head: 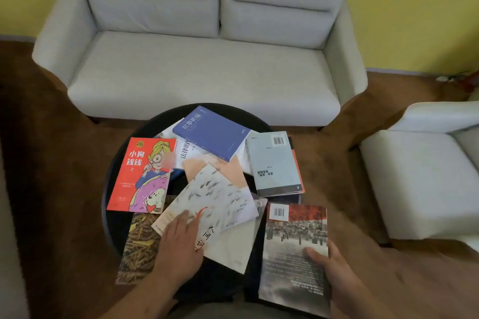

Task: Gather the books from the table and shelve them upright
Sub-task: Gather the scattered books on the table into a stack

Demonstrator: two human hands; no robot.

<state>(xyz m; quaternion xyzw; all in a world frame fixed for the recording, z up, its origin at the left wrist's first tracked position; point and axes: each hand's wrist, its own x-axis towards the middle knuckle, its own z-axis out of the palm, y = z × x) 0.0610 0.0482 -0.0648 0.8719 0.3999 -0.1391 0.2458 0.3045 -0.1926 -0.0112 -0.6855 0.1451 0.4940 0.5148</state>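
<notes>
Right grip point(337, 276) around right edge of grey-and-red book point(293, 241)

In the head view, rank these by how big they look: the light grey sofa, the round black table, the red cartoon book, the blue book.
1. Light grey fabric sofa
2. Round black table
3. Red cartoon-cover book and blue book: these look alike, and the red one lies nearer the camera, so they stay unranked.

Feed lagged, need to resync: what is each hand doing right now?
Left hand: open, fingers flat on the fish-patterned white book.
Right hand: gripping the grey cityscape book.
</notes>
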